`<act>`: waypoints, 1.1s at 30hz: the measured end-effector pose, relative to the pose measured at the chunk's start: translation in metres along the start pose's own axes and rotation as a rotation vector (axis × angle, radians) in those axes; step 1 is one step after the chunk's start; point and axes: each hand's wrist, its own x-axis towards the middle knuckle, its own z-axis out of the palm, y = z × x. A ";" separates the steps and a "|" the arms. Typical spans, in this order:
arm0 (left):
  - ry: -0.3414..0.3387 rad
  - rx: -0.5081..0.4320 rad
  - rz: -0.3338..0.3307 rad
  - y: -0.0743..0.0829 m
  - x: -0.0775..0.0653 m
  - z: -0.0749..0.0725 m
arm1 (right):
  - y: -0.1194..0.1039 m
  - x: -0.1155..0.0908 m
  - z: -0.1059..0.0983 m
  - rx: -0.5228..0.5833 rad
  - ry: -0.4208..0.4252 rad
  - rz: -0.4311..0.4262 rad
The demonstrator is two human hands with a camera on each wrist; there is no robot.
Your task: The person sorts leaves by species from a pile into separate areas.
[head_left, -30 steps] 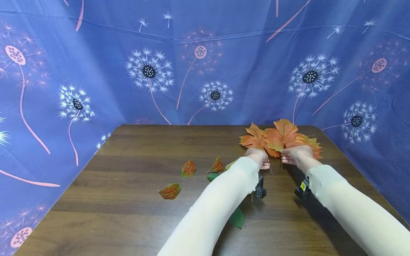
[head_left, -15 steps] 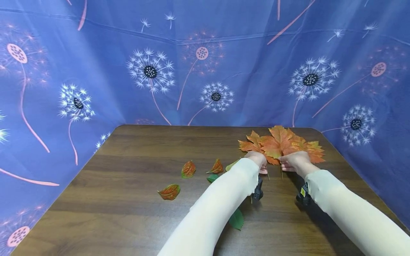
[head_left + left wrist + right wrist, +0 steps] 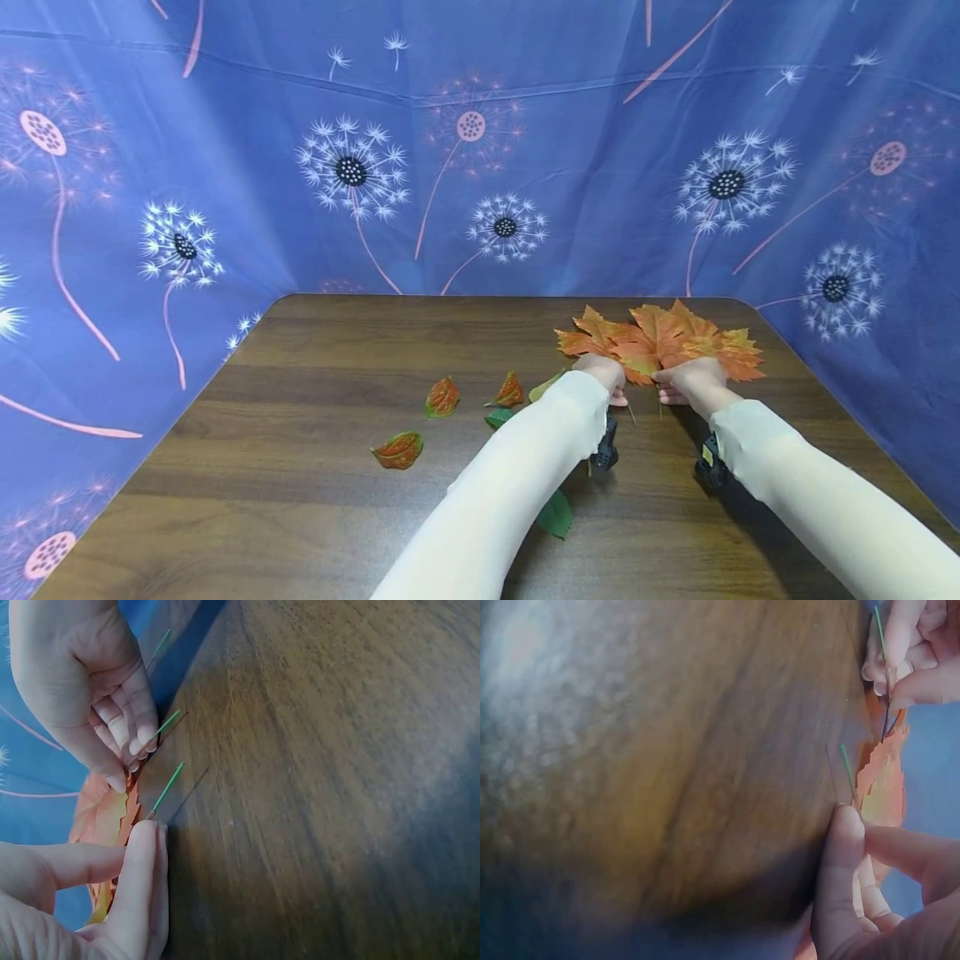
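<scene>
Orange maple leaves with yellowish edges fan out at the table's far right in the head view: a left leaf [image 3: 588, 335], a middle leaf [image 3: 654, 333] and a right leaf [image 3: 733, 354]. My left hand [image 3: 602, 375] pinches the left leaf near its stem. Beside it, my right hand [image 3: 693, 383] pinches the middle leaf at its base, between thumb and fingers. Green-tipped stems [image 3: 169, 787] stick out below the fingers in the left wrist view. The right leaf is partly covered by the middle leaf and my right hand.
On the brown wooden table [image 3: 300, 517] lie small red-green leaves [image 3: 442, 396], among them one nearer the front [image 3: 399, 450]. A green leaf [image 3: 556, 514] is partly hidden under my left forearm. A blue dandelion-patterned cloth [image 3: 420, 167] hangs behind the table.
The middle leaf has come down toward the table and slightly left, overlapping the left leaf more. My right hand has lowered with it; my left hand has barely moved.
</scene>
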 end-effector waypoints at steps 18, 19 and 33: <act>-0.039 0.086 -0.007 0.003 0.007 -0.006 | -0.002 0.001 0.001 0.090 -0.013 0.018; -0.069 0.087 -0.024 0.001 0.020 -0.001 | -0.004 0.002 -0.001 0.102 -0.018 0.019; -0.302 0.143 -0.073 0.016 0.007 -0.023 | -0.023 -0.005 0.004 0.163 -0.080 0.000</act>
